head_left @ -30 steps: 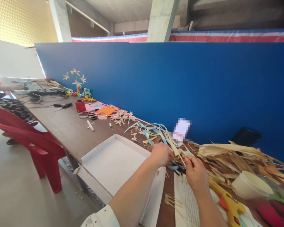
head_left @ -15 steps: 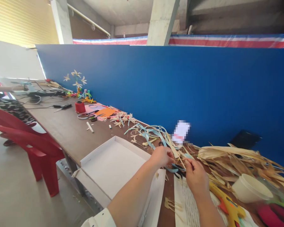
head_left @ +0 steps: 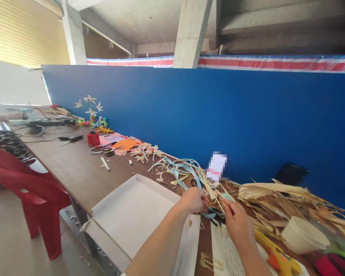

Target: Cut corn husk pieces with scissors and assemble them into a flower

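My right hand (head_left: 238, 219) pinches a thin pale husk strip (head_left: 219, 204) between thumb and fingers. Just to its left, my left hand (head_left: 193, 200) has its fingers drawn together in a pinch; whatever is between them is too small or hidden to make out. Beneath and behind the fingers lie light-blue and cream strips (head_left: 186, 168) in a loose tangle. Part of a black-handled pair of scissors (head_left: 218, 215) shows under the hands. A printed sheet (head_left: 224, 245) lies below my right wrist.
A shallow white box (head_left: 135, 214) lies left of my arms. On the right are a yellow glue gun (head_left: 281, 257), a cream cup (head_left: 304, 234) and dried corn husks (head_left: 276, 191). Further left stand a red thread spool (head_left: 93, 138) and a red chair (head_left: 43, 199). A blue partition (head_left: 161, 111) backs the table.
The camera view has tipped slightly upward, so the scene sits lower in the picture. Both hands stay close together over the strips, with only slight finger movement.
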### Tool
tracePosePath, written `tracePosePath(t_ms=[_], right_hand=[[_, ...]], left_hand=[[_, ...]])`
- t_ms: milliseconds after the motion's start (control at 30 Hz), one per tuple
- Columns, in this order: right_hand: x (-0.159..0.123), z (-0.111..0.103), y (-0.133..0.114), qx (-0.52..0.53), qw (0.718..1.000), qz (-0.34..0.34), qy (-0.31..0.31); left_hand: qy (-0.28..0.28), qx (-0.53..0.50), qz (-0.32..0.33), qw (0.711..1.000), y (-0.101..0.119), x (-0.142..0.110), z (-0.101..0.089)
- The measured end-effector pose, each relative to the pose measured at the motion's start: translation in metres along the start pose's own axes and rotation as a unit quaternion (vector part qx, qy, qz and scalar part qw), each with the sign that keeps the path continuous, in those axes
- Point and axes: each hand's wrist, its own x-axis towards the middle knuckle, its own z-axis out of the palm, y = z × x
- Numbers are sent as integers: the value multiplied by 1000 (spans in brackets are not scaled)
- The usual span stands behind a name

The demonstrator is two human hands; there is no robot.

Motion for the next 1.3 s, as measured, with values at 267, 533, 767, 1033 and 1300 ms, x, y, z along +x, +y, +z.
tracePosePath(t_ms=[267, 533, 767, 1033, 1300], right_hand=[[-2, -3, -4, 27, 998, 33, -38], [0, -5, -13, 83, 995, 60, -16], [1, -13, -12, 42, 987, 154, 9], [1, -16, -5, 32, 979, 201, 29], [0, -16, -3, 67, 974, 209, 51]], left_hand=[[28, -321, 23, 946, 1, 2, -7], [-10, -495, 24, 868, -5, 3, -9], [-95, -442, 24, 892, -1, -4, -9], [-163, -322, -22, 932, -2, -5, -4], [-210, -340, -34, 916, -6, 0, 5]])
